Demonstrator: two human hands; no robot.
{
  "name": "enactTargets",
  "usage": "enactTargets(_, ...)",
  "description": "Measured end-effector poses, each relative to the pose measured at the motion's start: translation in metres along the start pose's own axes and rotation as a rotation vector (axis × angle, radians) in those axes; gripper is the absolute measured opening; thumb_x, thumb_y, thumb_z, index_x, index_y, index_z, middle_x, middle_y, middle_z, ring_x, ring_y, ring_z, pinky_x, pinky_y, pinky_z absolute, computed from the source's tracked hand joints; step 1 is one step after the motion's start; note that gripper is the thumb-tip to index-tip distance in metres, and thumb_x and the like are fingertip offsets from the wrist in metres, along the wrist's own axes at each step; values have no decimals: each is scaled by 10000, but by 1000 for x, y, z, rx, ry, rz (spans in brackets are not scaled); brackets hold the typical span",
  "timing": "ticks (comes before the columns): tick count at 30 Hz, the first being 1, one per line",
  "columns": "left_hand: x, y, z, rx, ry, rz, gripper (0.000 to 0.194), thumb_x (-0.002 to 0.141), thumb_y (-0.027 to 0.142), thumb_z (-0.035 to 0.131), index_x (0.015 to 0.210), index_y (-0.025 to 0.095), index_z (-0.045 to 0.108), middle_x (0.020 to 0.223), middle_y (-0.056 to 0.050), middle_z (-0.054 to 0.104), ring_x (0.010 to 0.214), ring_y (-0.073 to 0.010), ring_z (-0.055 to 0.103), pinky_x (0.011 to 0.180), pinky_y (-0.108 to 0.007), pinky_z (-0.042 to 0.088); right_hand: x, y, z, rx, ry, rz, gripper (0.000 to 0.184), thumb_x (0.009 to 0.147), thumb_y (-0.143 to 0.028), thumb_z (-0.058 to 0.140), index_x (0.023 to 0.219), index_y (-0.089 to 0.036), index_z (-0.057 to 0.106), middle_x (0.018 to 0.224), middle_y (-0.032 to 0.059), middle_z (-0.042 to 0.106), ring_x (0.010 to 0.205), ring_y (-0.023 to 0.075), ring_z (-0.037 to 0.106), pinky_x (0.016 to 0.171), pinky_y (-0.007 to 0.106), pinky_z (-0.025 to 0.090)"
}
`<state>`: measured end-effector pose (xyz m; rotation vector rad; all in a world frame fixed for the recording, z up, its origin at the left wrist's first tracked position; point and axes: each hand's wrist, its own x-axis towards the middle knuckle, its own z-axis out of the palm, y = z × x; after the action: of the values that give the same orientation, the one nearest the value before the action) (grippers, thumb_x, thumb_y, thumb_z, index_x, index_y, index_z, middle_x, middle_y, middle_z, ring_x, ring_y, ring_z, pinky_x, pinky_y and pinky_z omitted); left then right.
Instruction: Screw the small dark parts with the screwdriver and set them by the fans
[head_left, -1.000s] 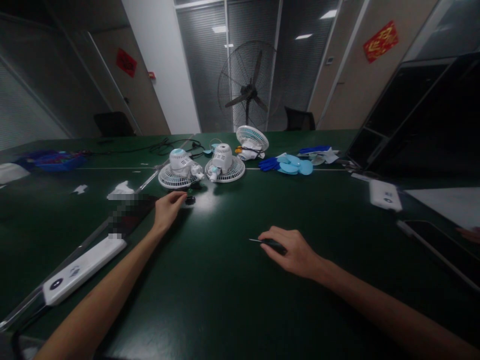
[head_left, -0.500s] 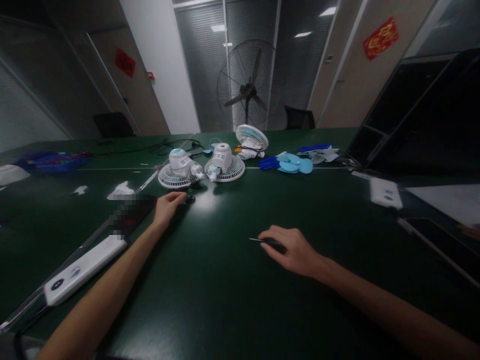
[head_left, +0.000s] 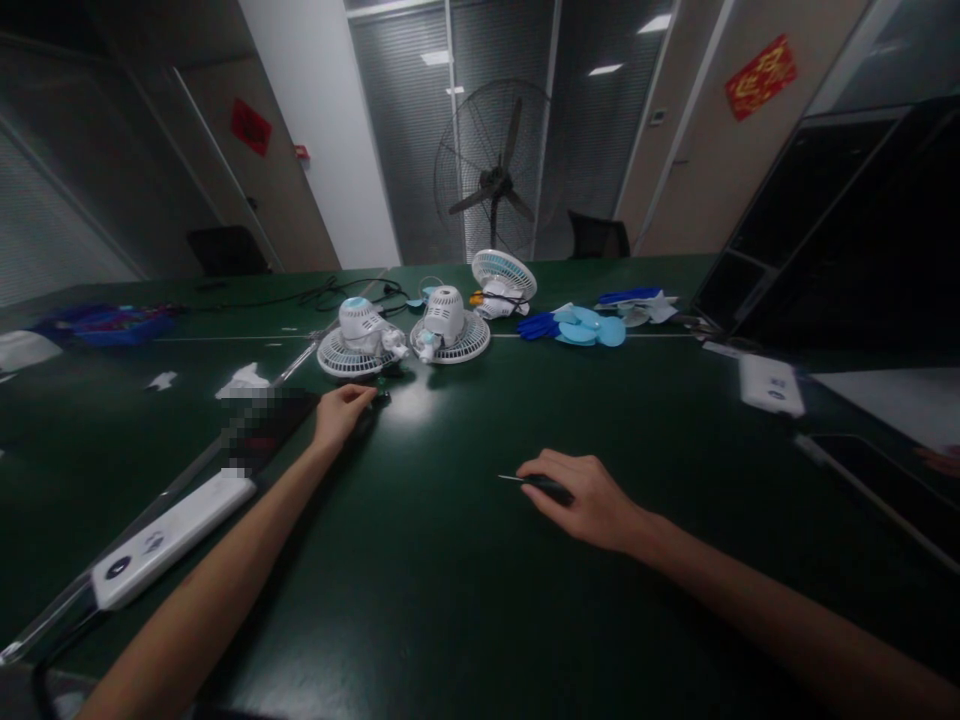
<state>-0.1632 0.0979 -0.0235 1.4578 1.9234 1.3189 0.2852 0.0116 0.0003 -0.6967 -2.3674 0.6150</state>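
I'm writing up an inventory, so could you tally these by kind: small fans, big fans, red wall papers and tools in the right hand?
Small white plastic fans with round grilles: 3
Large dark wire-caged fan: 1
Red paper wall decorations: 2
Dark-handled tool with thin metal shaft: 1
Total: 7

Dim room, I get most detail mid-view; ceiling lights reflect off the glass [head_left: 405, 130], and a pale glare patch sits on the green desk [head_left: 450, 600]. Wide-angle stretch toward the edges, blue tray [head_left: 124, 326] at left smeared, right side sunk into near-black.
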Motion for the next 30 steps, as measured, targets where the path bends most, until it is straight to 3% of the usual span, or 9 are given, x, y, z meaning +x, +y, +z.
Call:
enactTargets(7, -2, 2, 1, 120, 7, 65, 423, 789, 541, 713, 953, 163, 808, 942, -85, 806, 874, -270, 730, 802, -328, 519, 0, 1, 1, -59, 19, -8, 198, 1052, -270, 604, 1220, -195, 676, 1024, 36, 702, 831, 158, 666, 727, 293, 538)
enactTargets(13, -9, 14, 3, 256, -19, 228, 366, 847, 479, 681, 1037, 188, 795, 1086, -91, 747, 890, -256, 673, 854, -357, 514, 0, 1, 1, -36, 8, -4, 204, 1063, -274, 590, 1233, -196, 671, 1039, 39, 699, 839, 153, 668, 722, 283, 545)
enactTargets(17, -24, 29, 9, 322, -220, 385, 341, 918, 455, 657, 1102, 191, 768, 996, -74, 726, 847, -237, 652, 809, -359, 510, 0, 3, 1, -38, 3, -2, 223, 1073, -287, 583, 1265, -204, 661, 1079, 43, 698, 873, 154, 678, 745, 278, 560)
enactTargets(23, -89, 81, 38, 118, -735, 515, 232, 998, 365, 645, 1150, 222, 746, 1079, -55, 709, 896, -188, 645, 796, -306, 509, 0, 3, 1, -58, -37, 33, 238, 1068, -290, 605, 1293, -230, 658, 1124, 34, 698, 903, 157, 679, 767, 275, 552)
enactTargets(26, -118, 99, 52, 44, -840, 567, 190, 993, 319, 676, 1144, 222, 738, 1088, -47, 698, 945, -180, 639, 846, -302, 504, 1, 0, -1, -80, -69, 30, 217, 1059, -294, 614, 1254, -221, 677, 1099, 32, 702, 875, 155, 673, 752, 273, 536)
enactTargets(30, -130, 103, 59, 18, -871, 595, 188, 982, 295, 705, 1154, 226, 730, 1094, -40, 693, 959, -178, 625, 855, -301, 496, 3, -4, -2, -98, -107, 25, 196, 1055, -294, 611, 1213, -214, 693, 1065, 31, 703, 821, 146, 658, 710, 263, 511)
